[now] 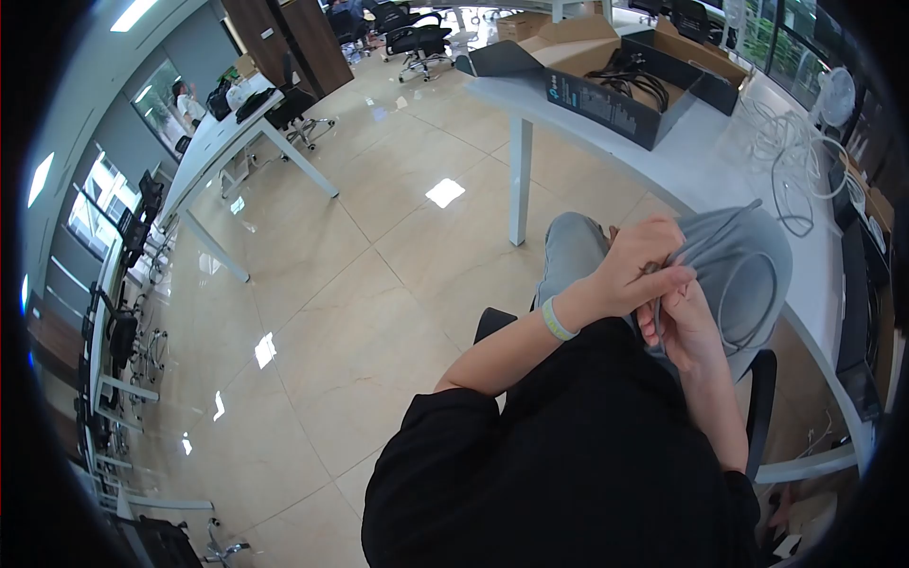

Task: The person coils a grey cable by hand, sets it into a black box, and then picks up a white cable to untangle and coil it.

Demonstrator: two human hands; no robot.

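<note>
A thin grey cable (775,295) runs in loose loops over my right knee and thigh, against grey trousers. My left hand (636,260), with a pale band at the wrist, is closed round part of this cable. Just below it, my right hand (688,327) is turned palm up with curled fingers, closed on the same cable. Both hands meet in front of my lap, touching or nearly so. The cable's ends and the exact grip are hidden behind the fingers.
On the white desk (724,156) stands an open dark cardboard box (606,109) holding black cables (644,83). White cables (781,133) lie tangled to its right. A desk leg (520,180) stands before me. Office chairs (417,43) and another desk (222,133) are farther off.
</note>
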